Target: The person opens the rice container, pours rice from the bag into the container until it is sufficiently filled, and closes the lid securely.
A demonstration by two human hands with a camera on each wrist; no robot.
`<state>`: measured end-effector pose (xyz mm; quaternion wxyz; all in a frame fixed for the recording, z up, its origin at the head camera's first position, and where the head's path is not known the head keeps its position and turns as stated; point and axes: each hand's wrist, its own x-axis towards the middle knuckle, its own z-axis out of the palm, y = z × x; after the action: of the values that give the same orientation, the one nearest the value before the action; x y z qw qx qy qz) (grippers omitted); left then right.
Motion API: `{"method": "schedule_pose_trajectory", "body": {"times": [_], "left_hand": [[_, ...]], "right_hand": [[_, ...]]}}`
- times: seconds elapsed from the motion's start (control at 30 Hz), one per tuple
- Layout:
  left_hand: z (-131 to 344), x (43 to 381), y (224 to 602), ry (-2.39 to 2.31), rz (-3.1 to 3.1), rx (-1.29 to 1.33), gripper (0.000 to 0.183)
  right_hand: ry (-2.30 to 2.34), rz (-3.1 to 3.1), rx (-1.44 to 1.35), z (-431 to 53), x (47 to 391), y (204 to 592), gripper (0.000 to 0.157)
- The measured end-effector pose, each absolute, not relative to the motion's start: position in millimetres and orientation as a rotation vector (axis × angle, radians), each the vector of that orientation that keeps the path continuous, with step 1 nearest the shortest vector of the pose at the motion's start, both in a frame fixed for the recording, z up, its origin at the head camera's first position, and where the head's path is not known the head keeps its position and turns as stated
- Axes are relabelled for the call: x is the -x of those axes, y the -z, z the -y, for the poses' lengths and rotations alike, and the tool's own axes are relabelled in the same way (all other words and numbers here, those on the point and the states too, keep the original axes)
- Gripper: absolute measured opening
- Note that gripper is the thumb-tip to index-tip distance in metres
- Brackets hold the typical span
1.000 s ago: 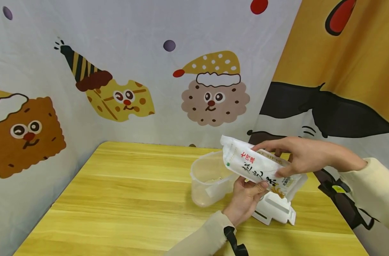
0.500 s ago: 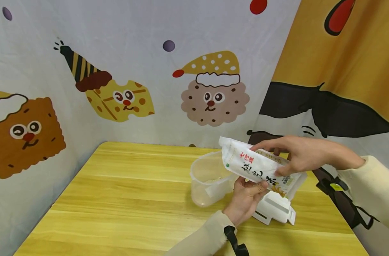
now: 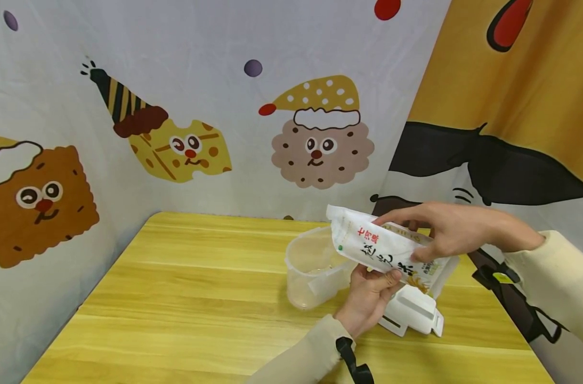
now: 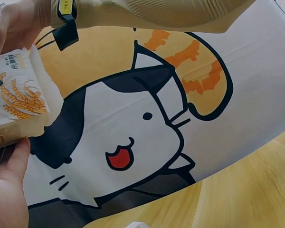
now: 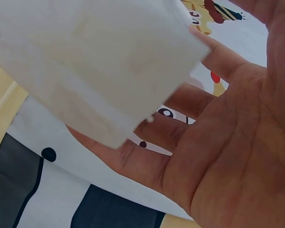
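A white rice bag (image 3: 354, 240) with red and black characters and a printed rice ear is held slantwise in the air by both hands. Its left end overlaps the right side of a translucent plastic tub (image 3: 303, 290) in the head view. From below, my left hand (image 3: 365, 301) grips the bag, thumb on its printed front. My right hand (image 3: 456, 229) spans it from above, with the thumb on the front and fingers over the far edge. The bag's pale end (image 5: 85, 71) fills much of the right wrist view. A little pale content shows at the tub's bottom.
Beneath the bag, a white plastic lid (image 3: 411, 312) lies on the yellow wood-grain table (image 3: 186, 309). Behind the table hangs a cartoon-printed cloth (image 3: 200, 64), which runs along the left and right sides too. Black straps circle both sleeves.
The bag has shifted slightly to the left in the head view, and my right hand has moved with it. My left hand, the tub and the lid look unmoved.
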<state>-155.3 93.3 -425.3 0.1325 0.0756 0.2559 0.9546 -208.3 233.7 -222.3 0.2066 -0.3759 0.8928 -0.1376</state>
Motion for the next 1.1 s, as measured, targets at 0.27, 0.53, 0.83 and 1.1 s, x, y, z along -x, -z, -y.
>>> {"method": "schedule_pose_trajectory", "body": {"times": [0.27,0.53,0.83,1.1], "left_hand": [[-94.7,155.7,425.3,-2.764,-0.739,-0.226,0.050],[-95.7,156.3,424.2,-2.755,-0.736,-0.229,0.050],[-97.9,157.1,424.8,-2.757,-0.753,-0.269,0.049],[-97.1,157.0,421.9,-2.756,-0.729,-0.244,0.050]], "right_hand": [[0.368,-2.481,1.016,-233.7,208.8,221.6,0.074],[0.358,-2.491,1.009,-233.7,210.2,219.8,0.074],[0.341,-2.495,0.981,-232.4,210.3,217.9,0.075],[0.336,-2.483,0.955,-231.0,212.2,215.3,0.078]]}}
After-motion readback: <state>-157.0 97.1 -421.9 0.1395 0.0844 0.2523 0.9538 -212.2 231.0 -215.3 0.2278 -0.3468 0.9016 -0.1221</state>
